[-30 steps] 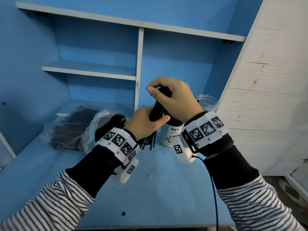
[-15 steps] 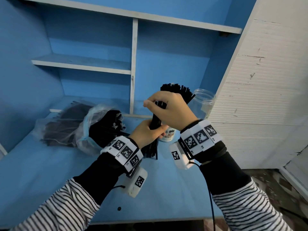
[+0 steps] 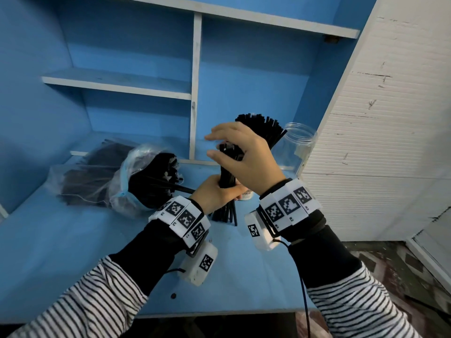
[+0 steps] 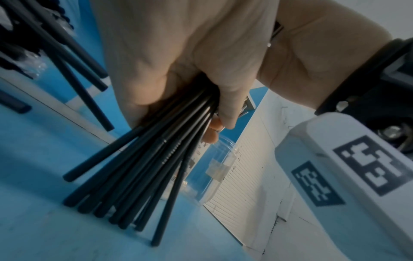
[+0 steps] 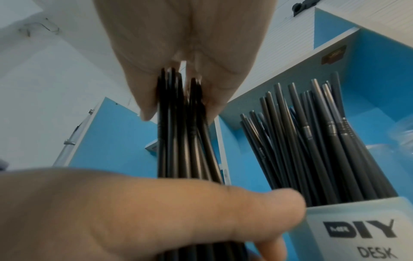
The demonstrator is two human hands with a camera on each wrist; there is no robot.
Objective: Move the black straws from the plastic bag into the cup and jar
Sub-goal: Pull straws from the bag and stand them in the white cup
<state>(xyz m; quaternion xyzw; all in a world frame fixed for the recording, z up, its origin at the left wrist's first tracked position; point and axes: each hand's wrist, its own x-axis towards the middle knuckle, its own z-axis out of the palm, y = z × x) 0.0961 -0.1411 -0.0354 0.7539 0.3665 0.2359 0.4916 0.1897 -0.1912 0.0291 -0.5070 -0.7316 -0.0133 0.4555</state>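
My left hand (image 3: 219, 191) grips a bundle of black straws (image 3: 225, 176) low down and holds it upright, its lower ends (image 4: 116, 211) at the blue tabletop. My right hand (image 3: 214, 146) pinches the tops of the same bundle (image 5: 178, 132) from above. Just behind stands the white "DIY DESK" cup (image 5: 357, 229), mostly hidden in the head view, with several black straws (image 3: 263, 128) fanning out of it. The clear plastic jar (image 3: 299, 147) stands to the right of the cup. The plastic bag (image 3: 97, 176) lies to the left with many straws inside.
The blue table (image 3: 73, 252) ends at a front edge near my forearms. A white ribbed panel (image 3: 378, 154) closes the right side, close to the jar. Shelves (image 3: 117, 84) and a white divider (image 3: 195, 93) stand behind.
My right hand has slid from around the bundle up to its top ends. The left hand keeps its grip. The straws in the cup now show above my right hand.
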